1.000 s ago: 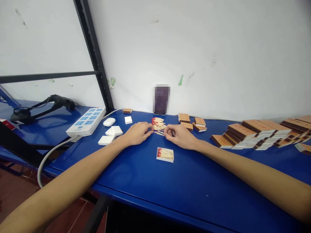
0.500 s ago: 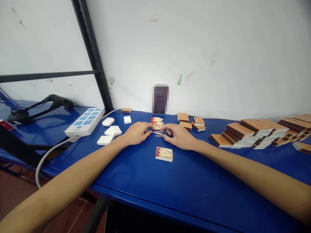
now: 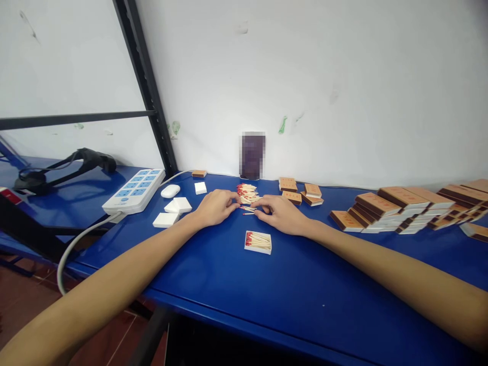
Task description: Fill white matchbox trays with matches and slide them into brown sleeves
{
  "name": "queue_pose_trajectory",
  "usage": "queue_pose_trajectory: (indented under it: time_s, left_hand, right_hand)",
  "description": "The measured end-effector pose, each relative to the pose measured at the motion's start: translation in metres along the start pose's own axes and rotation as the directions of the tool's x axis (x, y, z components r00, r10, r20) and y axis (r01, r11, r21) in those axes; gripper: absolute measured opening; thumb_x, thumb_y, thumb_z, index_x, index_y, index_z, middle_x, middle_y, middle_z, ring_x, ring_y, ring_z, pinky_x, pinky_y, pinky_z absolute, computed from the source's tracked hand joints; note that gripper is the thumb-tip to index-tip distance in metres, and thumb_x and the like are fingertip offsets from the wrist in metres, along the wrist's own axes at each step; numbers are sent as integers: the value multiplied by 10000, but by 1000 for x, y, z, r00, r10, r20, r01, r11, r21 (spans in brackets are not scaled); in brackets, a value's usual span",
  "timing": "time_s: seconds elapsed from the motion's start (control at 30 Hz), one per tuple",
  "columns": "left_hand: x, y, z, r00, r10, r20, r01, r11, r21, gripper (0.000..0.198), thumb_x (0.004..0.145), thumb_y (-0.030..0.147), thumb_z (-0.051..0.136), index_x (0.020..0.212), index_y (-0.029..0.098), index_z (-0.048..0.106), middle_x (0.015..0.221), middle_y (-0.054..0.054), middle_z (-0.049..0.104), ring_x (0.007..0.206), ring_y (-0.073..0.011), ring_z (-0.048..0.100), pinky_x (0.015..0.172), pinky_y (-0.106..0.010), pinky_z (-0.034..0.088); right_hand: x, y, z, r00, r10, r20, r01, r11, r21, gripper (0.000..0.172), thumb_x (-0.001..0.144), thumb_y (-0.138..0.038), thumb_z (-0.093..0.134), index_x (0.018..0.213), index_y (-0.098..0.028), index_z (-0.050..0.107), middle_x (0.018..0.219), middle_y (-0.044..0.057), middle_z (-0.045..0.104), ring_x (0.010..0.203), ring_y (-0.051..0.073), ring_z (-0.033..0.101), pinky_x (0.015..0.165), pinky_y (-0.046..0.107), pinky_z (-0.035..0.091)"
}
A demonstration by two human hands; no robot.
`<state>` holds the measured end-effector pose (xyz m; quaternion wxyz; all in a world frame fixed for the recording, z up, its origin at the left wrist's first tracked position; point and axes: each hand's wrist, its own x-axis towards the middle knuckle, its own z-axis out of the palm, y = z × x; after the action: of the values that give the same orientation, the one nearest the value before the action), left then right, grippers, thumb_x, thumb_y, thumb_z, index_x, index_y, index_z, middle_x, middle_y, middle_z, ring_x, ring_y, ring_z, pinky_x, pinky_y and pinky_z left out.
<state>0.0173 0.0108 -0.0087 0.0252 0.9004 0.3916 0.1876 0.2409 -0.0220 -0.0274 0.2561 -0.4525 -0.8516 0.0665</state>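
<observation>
A pile of red-tipped matches [image 3: 248, 191] lies on the blue tabletop, with a few loose matches [image 3: 248, 209] just in front. My left hand [image 3: 216, 207] is at the red heads, thumb and forefinger curved and slightly apart. From the opposite side, my right hand [image 3: 281, 213] reaches the plain ends, its forefinger and thumb bent with a gap between them. Both sets of fingertips are beside or touching the loose matches; I cannot tell exact contact. Nearer to me sits a white matchbox tray [image 3: 258, 250] filled with matches, heads to the left.
Stacked matchboxes [image 3: 381, 206] stand at the right, and several more matchboxes [image 3: 292, 197] lie behind my right hand. White trays [image 3: 165, 219], a white rounded case [image 3: 170, 190] and a power strip [image 3: 135, 190] are at left. A phone-like object [image 3: 252, 155] leans on the wall.
My left hand has shifted slightly away from me and my fingers sit a little closer around the loose matches. The filled tray and the boxes stay put.
</observation>
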Motion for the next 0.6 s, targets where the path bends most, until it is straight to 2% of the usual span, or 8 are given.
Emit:
queue_pose_trajectory:
  time_s: [0.17,0.33,0.6]
  left_hand:
    - [0,0,1,1000,4,-2,-4,1000,-8,154,887,292,551,930,210,674,650,24,588,593,-125,518,551,-244,308]
    - [-1,-4,2,999,10,-38,-9,1000,19,221,881,218,497,1012,215,676,767,-8,637,685,-147,572,634,-263,394]
    - [-2,-7,4,996,91,22,-91,995,33,344,890,180,449,1131,247,686,914,-40,660,774,-161,599,724,-278,445]
  right_hand:
    - [0,0,-1,1000,-17,0,17,1000,22,200,857,-241,564,995,-217,706,659,-15,533,626,131,483,590,260,313]
    - [-1,-1,-2,1000,-26,6,26,999,36,164,851,-235,563,928,-214,707,656,-15,539,618,126,478,582,256,305]
    - [-1,-2,-2,1000,-28,3,28,999,31,159,851,-243,558,907,-215,704,641,-16,532,611,129,480,585,260,315]
